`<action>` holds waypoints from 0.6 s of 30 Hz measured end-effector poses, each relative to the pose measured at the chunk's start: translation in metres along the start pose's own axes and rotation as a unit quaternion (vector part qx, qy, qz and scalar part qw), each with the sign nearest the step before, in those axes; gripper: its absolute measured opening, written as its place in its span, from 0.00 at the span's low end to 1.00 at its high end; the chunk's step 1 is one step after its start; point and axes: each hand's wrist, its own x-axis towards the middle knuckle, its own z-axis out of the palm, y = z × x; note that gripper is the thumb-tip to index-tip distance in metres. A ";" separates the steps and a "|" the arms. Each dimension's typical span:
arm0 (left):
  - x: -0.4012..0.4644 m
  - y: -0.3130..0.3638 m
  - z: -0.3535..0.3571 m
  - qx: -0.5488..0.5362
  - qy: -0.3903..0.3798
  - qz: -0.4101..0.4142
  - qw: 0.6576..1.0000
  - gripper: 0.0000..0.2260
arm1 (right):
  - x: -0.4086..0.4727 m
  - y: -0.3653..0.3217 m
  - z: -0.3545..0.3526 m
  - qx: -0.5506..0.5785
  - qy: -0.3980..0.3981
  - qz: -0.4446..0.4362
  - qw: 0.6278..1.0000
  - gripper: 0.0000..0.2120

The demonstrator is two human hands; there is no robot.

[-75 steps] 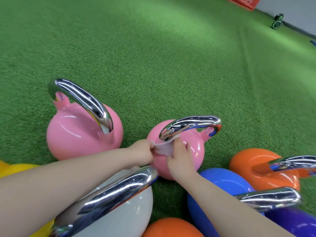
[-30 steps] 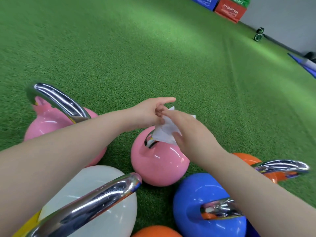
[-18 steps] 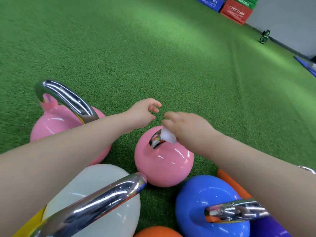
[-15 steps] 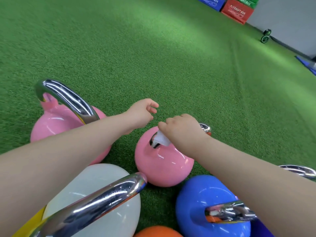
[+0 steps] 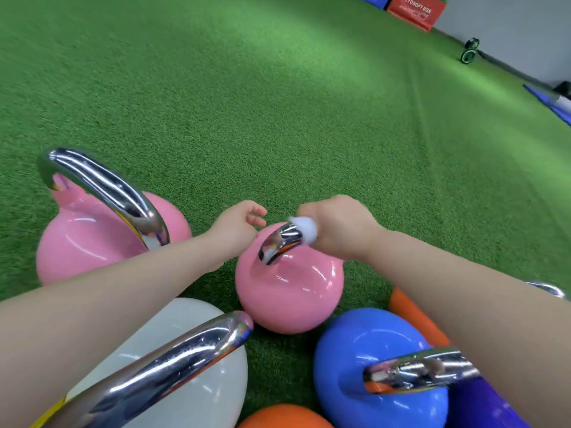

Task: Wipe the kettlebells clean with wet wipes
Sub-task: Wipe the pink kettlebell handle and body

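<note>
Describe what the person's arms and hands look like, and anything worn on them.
Both forearms are bare as far as the frame shows: no sleeves, gloves, watch or bracelet. No rings show on the left hand or the right hand, though the fingers are partly hidden. The arms enter from the lower corners.

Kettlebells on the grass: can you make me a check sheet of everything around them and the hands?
Surface: green turf, all bells standing on it.
Job's things: small pink bell with chrome handle; white wipe bunched on the handle.
Clutter: big pink bell, white bell, blue bell, two orange bells, purple bell, crowded close together.
Hands: right hand grips the wipe round the handle; left hand loosely curled beside it, holding nothing.
Cables: nothing seen.
Surroundings: red box, black wheel, grey wall.
</note>
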 end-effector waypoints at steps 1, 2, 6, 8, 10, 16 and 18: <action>0.001 -0.002 0.001 0.006 0.001 -0.003 1.000 0.18 | -0.006 0.011 0.004 0.025 -0.010 0.031 0.999 0.11; 0.002 -0.003 0.003 0.012 0.001 -0.006 1.000 0.18 | -0.009 0.019 0.008 0.043 0.006 0.049 0.998 0.13; 0.006 -0.012 0.004 0.030 -0.005 -0.009 1.000 0.19 | -0.021 0.030 0.028 0.165 0.083 0.162 0.969 0.07; 0.006 -0.016 0.005 0.037 -0.002 -0.009 0.999 0.19 | -0.023 0.039 0.045 0.247 0.124 0.260 0.925 0.03; 0.004 -0.017 0.006 0.053 0.005 -0.001 0.999 0.17 | -0.022 0.042 0.065 0.300 0.155 0.360 0.870 0.02; 0.003 -0.028 0.006 0.146 -0.047 -0.020 0.988 0.22 | -0.003 0.022 0.103 0.544 0.212 0.555 0.592 0.05; 0.002 -0.031 0.008 0.149 -0.076 -0.023 0.986 0.20 | -0.004 0.016 0.101 0.563 0.225 0.554 0.571 0.10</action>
